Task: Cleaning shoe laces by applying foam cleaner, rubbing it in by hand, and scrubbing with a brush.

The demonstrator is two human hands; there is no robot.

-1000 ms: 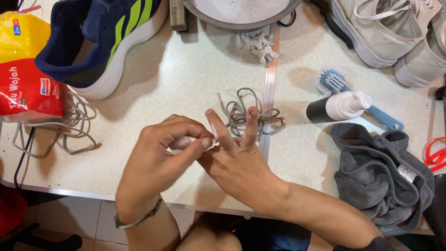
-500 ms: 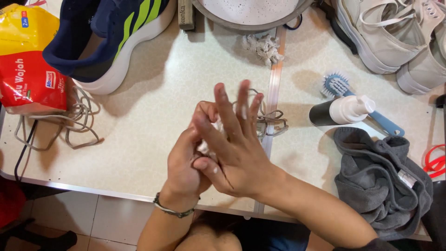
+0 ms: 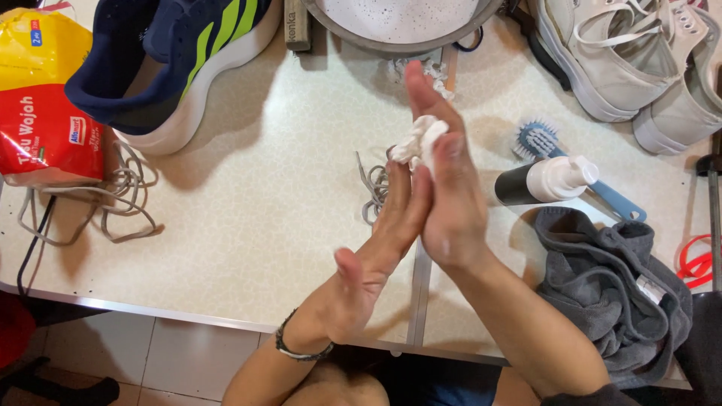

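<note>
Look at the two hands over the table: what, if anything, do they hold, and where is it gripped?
A bunched white shoelace, pressed between the palms and fingers of the left hand and right hand; its bundle sticks out near the fingertips.

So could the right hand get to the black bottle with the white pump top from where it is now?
Probably yes: the black bottle with the white pump top lies just beside the right hand, nothing between, though both palms press a white wad.

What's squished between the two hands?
A white bunched-up lace or rag pokes out between the left hand and right hand. The palms cover the rest. Grey laces lie on the table behind them.
</note>
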